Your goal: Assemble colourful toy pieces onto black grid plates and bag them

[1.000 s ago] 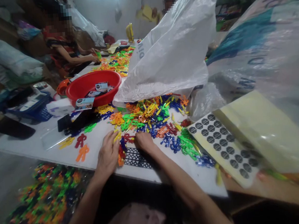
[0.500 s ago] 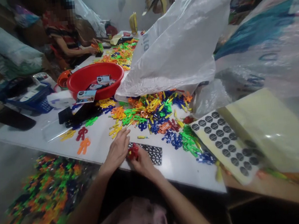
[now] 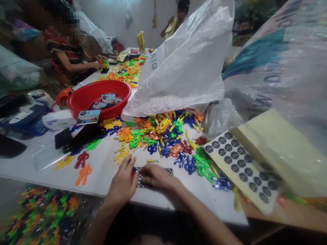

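Observation:
A black tray with rows of small holes lies near the front edge of the white table. My left hand is at the tray's left end, its fingers curled round a red piece that is mostly hidden. Over the tray's middle, my right hand has its fingers bent down onto the holes; whether anything is between them is hidden. Just behind the hands lies a small yellow tube, and beyond it a heap of colourful plastic pieces.
A red basin with printed cards stands behind at the left. A large white sack rises behind the heap. A sheet of round black stickers lies at the right. A person sits at the far left.
The red piece has gone from my right hand to my left. My right hand has turned palm down over the tray. The camera view has tilted up slightly.

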{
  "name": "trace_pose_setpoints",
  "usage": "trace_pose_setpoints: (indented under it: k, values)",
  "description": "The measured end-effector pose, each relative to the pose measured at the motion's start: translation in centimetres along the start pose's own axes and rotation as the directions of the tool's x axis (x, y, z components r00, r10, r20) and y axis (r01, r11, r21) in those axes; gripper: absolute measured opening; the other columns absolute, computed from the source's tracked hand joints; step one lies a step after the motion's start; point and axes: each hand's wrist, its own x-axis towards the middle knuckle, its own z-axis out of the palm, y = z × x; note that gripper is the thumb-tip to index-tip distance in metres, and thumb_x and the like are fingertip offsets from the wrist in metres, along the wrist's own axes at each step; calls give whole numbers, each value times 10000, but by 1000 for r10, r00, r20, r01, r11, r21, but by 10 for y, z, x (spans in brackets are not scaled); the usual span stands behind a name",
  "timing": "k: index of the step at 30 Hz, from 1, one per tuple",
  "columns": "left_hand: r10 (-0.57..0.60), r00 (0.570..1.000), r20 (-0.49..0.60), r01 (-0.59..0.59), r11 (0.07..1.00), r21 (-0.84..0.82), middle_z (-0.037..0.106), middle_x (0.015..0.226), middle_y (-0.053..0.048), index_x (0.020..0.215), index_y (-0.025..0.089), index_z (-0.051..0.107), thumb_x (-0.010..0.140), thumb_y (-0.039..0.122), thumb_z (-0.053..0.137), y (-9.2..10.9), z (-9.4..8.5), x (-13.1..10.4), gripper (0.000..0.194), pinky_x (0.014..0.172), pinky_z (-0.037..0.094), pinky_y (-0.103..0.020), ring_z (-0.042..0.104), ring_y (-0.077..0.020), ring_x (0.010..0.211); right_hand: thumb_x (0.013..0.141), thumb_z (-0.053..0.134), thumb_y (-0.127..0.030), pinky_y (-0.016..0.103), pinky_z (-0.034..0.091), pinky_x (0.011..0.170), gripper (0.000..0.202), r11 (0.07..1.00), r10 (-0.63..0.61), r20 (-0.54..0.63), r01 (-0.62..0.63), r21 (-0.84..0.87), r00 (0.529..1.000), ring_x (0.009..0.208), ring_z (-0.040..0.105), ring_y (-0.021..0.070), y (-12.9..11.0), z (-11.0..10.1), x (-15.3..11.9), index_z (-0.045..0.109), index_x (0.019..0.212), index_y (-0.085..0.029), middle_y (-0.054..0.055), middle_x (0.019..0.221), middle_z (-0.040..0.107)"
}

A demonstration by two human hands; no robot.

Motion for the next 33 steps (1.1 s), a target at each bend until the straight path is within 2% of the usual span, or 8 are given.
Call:
trace_pose_setpoints:
  k: [5, 7, 10, 15, 19, 23, 26, 33]
  values:
    - [63, 998, 20, -63, 998, -18, 460, 1400, -156, 1291, 141, 486, 878, 276, 416, 1, -6, -2, 440, 1054, 429, -448, 450, -269, 1295, 901, 405, -111, 312, 430, 822, 278, 886, 157, -287, -263, -381, 945, 1036, 527, 229, 28, -48, 54, 554, 1133, -139, 138, 1150, 565]
    - [76, 997, 14, -76, 997, -17, 468, 1397, -154, 1294, 150, 484, 878, 314, 445, 2, -10, -3, 449, 1048, 437, -447, 457, -271, 1289, 899, 393, -104, 343, 414, 863, 273, 848, 124, -274, -245, -469, 954, 1075, 491, 250, 35, -47, 64, 563, 1112, -123, 154, 1162, 552]
    - [53, 995, -87, -54, 999, -6, 460, 1405, -155, 1315, 160, 459, 879, 391, 480, 3, -12, -2, 494, 1053, 431, -456, 441, -277, 1301, 888, 420, -121, 349, 404, 872, 245, 841, 63, -244, -183, -510, 968, 1041, 485, 251, 46, -37, 50, 579, 1074, -123, 150, 1130, 559]
    - [7, 992, -123, 0, 998, 57, 551, 1310, -181, 1279, 123, 490, 888, 357, 441, 3, 5, 6, 458, 991, 480, -486, 526, -305, 1215, 861, 445, -99, 290, 418, 805, 239, 858, 97, -211, -189, -478, 973, 917, 529, 206, 52, -51, 28, 600, 1037, -148, 103, 1016, 595]
    - [35, 988, -147, -17, 993, 120, 590, 1266, -168, 1241, 114, 515, 909, 264, 370, -2, 17, 7, 392, 961, 517, -422, 562, -270, 1182, 911, 385, -109, 300, 421, 820, 262, 833, 126, -302, -266, -485, 945, 1009, 526, 228, 42, -75, 79, 565, 1100, -135, 131, 1094, 575]
    - [52, 985, -163, -25, 986, 166, 616, 1230, -160, 1217, 106, 528, 910, 247, 358, -8, 15, 6, 379, 932, 540, -393, 585, -256, 1155, 924, 353, -90, 307, 443, 790, 285, 819, 179, -271, -296, -491, 946, 1022, 550, 233, 38, -81, 123, 543, 1135, -108, 165, 1103, 582]
    - [38, 987, -158, -11, 986, 168, 611, 1240, -160, 1221, 105, 526, 910, 247, 352, -7, 13, 6, 384, 937, 537, -396, 580, -257, 1161, 922, 379, -106, 296, 451, 757, 241, 811, 200, -271, -314, -493, 942, 952, 583, 221, 40, -75, 111, 555, 1087, -108, 155, 1046, 600]
    - [-8, 991, -130, 20, 996, 86, 589, 1270, -143, 1226, 147, 528, 909, 280, 359, -4, 13, 8, 383, 931, 537, -418, 576, -267, 1164, 945, 365, -156, 255, 445, 708, 245, 830, 203, -290, -321, -456, 935, 904, 596, 185, 43, -62, 37, 584, 1046, -196, 78, 1006, 612]
